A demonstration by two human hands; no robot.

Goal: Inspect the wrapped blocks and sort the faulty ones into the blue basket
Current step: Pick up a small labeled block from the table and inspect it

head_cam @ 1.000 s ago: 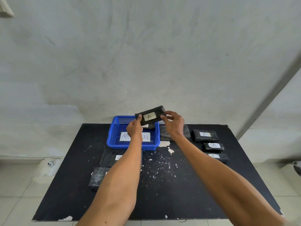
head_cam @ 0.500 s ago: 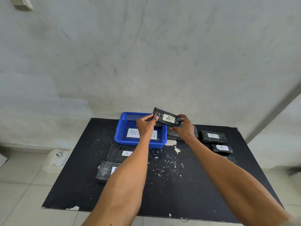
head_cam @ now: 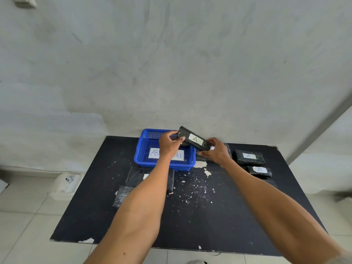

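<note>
We see the table's (head_cam: 190, 221) near half bare between our forearms. The basket (head_cam: 144, 159) blocks the far edge's middle. Blocks crowd the right edge (head_cam: 249, 157) and lie left of centre (head_cam: 133, 176).

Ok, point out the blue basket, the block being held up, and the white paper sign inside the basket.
blue basket (head_cam: 163, 164): head view, on its front wall.
held block (head_cam: 195, 139): head view, on its white label marked A.
paper sign (head_cam: 154, 153): head view, on its left part, clear of the left hand (head_cam: 168, 146).
</note>
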